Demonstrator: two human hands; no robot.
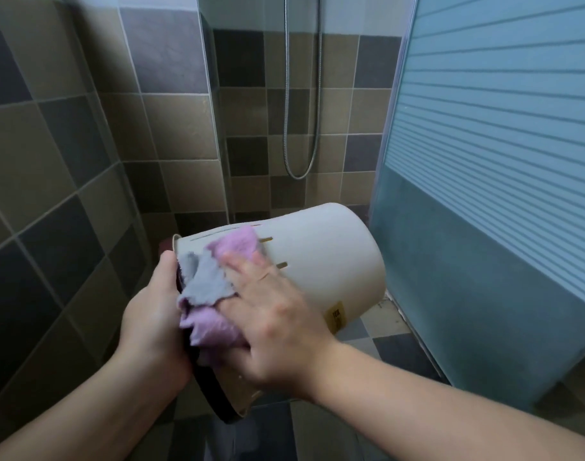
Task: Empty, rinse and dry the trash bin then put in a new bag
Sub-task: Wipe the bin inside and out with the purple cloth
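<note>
- Drying step is judged to be in hand; the trash bin (321, 261) is held off the floor on its side, base pointed away toward the shower, mouth turned toward the left hand; no rubbish is seen, though the inside is hidden.
- Emptying and rinsing are judged done, going by the cloth at work and what look like a few drops near the rim under the right wrist; this cannot be confirmed from one view.
- Left to do, as judged: the rest of the outer wall wiped, the inside dried, a new bag fitted; no bag is seen anywhere.
- The bin is gripped at its rim by the left hand (154, 314); fingers are curled round the edge, thumb on the outside.
- The cloth (208, 287), pink on one face and grey on the other, is pressed flat to the bin's side by the right hand (271, 314); fingers are spread and fairly straight on top of it, not curled round it.
- Bin look: cream plastic, round, smooth wall; narrow slots cut in a row near the rim; dark ring or inner rim at the mouth; yellow label low on the wall near the base.
- Setting: tiled wall (51, 161) in brown and grey; shower hose (299, 128) hung behind; frosted striped glass door (500, 144) at right; checkered floor below.
</note>
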